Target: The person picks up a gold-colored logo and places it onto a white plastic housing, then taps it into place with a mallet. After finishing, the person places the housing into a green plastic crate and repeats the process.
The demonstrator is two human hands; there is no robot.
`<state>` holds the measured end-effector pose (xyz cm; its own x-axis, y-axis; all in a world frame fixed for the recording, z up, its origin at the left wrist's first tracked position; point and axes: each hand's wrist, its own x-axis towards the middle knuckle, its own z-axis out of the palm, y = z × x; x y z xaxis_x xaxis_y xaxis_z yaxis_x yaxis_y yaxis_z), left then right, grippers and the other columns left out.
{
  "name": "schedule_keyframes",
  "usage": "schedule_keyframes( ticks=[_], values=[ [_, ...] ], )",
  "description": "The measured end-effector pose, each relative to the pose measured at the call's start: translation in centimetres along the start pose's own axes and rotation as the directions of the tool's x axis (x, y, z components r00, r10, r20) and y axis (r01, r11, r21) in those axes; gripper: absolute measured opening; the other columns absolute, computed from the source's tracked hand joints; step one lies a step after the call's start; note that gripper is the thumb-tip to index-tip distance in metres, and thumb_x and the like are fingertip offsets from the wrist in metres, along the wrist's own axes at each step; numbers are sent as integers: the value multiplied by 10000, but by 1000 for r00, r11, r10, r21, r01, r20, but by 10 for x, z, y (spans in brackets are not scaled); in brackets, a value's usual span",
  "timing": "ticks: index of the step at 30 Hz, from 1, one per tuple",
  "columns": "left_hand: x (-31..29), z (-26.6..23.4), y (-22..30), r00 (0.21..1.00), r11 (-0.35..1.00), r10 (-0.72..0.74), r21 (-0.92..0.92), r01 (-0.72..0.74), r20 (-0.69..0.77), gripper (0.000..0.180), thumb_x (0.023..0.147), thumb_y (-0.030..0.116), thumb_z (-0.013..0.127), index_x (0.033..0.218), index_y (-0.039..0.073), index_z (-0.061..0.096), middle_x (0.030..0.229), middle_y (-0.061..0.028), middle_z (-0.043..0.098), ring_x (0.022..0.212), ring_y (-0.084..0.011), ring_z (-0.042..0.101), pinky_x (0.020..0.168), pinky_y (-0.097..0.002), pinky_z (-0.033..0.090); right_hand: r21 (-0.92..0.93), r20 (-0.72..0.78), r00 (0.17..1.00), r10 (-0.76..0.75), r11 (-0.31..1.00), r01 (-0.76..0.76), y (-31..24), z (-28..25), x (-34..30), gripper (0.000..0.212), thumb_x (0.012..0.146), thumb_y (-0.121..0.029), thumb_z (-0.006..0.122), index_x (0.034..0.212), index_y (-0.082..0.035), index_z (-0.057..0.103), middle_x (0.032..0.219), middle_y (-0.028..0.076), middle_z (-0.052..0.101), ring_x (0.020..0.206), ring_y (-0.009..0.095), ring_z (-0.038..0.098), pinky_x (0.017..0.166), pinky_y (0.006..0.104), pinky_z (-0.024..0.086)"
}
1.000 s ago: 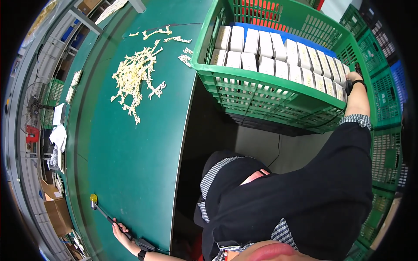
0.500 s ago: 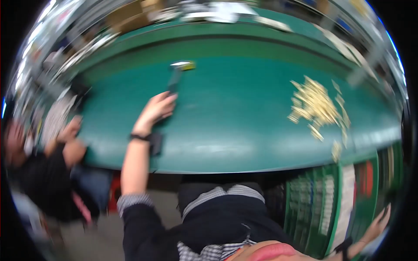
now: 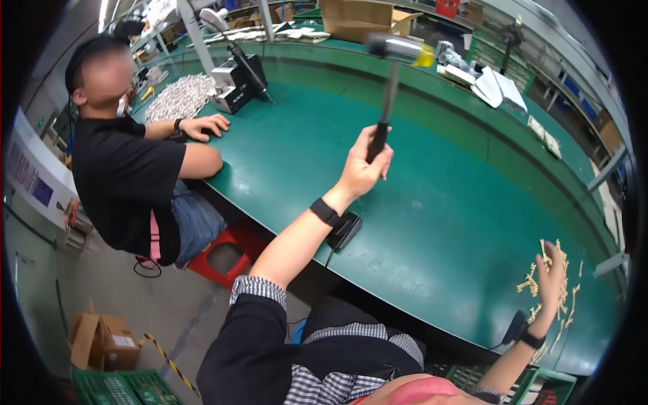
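Observation:
In my left hand (image 3: 365, 162) is a mallet (image 3: 389, 101), gripped by its black handle and raised above the green table. Its head has a dark end, a shiny metal middle and a yellow end, slightly blurred. My right hand (image 3: 552, 277) is over the pile of small beige pieces (image 3: 528, 280) at the table's right end, fingers stretched up and apart. It hides part of the pile, and whether it touches the pieces I cannot tell. Black bands with dark box-shaped devices are at both my wrists.
A co-worker (image 3: 128, 155) sits at the left, one hand on the green table (image 3: 432, 202). Near them are a heap of small pale parts (image 3: 181, 98) and a black box-shaped device (image 3: 236, 84). A cardboard box (image 3: 358, 20) and papers (image 3: 498, 88) lie along the back shelf.
The view has swung left, bringing the co-worker more fully into sight. My left hand has lifted the mallet. My right hand has come up from beside the crates below to the beige pile.

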<state>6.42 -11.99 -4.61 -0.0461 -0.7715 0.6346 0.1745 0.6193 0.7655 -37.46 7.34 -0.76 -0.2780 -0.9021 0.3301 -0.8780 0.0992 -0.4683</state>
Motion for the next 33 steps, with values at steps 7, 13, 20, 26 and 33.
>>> schedule_keyframes(
  ticks=[7, 13, 20, 26, 33],
  values=[
    [9, -1, -16, 983, 999, 24, 31, -30, 182, 207, 927, 136, 504, 814, -16, 587, 637, -17, 504, 563, -73, 433, 504, -231, 336, -381, -227, 970, 84, 909, -168, 141, 41, 23, 420, 868, -182, 600, 1227, 12, 501, 1217, 196, 538, 1143, 329, 499, 975, 384, 379],
    [10, -21, -5, 936, 949, 314, 90, -303, -160, 282, 912, 135, 511, 671, 0, 563, 642, -55, 508, 593, -118, 460, 542, -261, 354, -353, -18, 964, 264, 901, -253, 177, 43, 9, 454, 867, -151, 593, 1263, 33, 469, 1238, 194, 527, 1152, 332, 493, 995, 388, 365],
    [6, -17, -13, 968, 959, 252, 135, -249, -9, 322, 935, 181, 498, 695, -21, 568, 668, -83, 518, 611, -140, 448, 596, -258, 388, -222, -49, 945, 323, 919, -325, 185, 38, 3, 395, 844, -11, 577, 1233, -6, 506, 1162, 145, 569, 1045, 229, 552, 887, 317, 447],
    [5, -9, -13, 963, 962, -235, -108, 250, 129, 306, 918, 158, 511, 669, -14, 553, 559, -37, 454, 524, -127, 412, 527, -254, 351, -319, -39, 942, 334, 889, -328, 174, 35, 3, 315, 831, 15, 575, 1144, -22, 563, 1036, 110, 601, 938, 208, 566, 793, 305, 470],
    [7, -7, -12, 749, 588, -634, -509, 629, 194, 305, 922, 208, 518, 657, 68, 456, 478, 40, 313, 387, -71, 297, 398, -246, 279, -264, -121, 985, 127, 952, -155, 200, 40, 11, 162, 839, 0, 564, 1000, -10, 584, 947, 99, 605, 882, 233, 576, 772, 322, 460]
  ],
)
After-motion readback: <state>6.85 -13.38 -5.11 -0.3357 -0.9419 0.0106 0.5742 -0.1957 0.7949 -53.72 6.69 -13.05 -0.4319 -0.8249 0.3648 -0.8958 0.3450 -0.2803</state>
